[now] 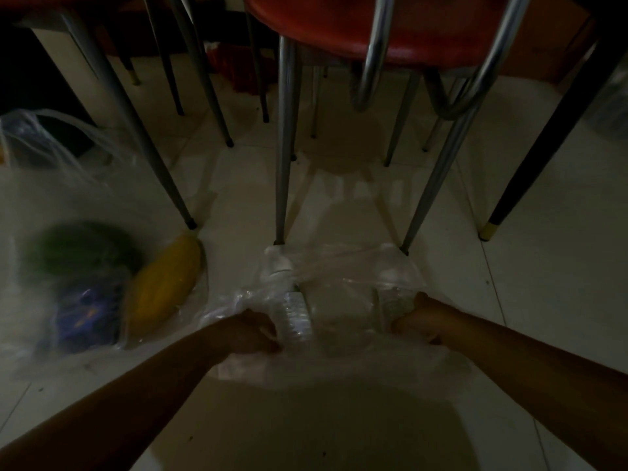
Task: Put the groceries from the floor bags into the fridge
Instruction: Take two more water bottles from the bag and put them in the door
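The pale tiled floor [339, 419] fills most of the dim view; on it, at the far side, stands a red-seated stool [373, 25] on chrome legs, and this stool serves as landmark for everything else; a dark desk leg with a brass-coloured tip [543, 158] slants down to the right of the stool.

Directly in front of the stool, its far edge touching the feet of the two nearest chrome legs, lies a clear plastic bag [339, 266] spread on the floor; to the left of the stool lies a second clear bag [102, 287], and farther back on that side a third bag [37, 137] (its contents too dark to tell).

Inside the second bag a green round vegetable [81, 249] sits farthest from the camera, a yellow oblong fruit [166, 283] lies on the side nearest the stool, and a blue packet [85, 314] lies nearest the camera, blurred.

In the bag in front of the stool, clear plastic bottles show; one bottle [295, 314] lies with its cap toward the stool.

The left hand [248, 334] has its grip closed on the bag's near left edge; the right hand [421, 317] has its grip clamped on the near right edge, fingers curled into the plastic; the two hands are well apart, the mouth of the bag stretched between them.
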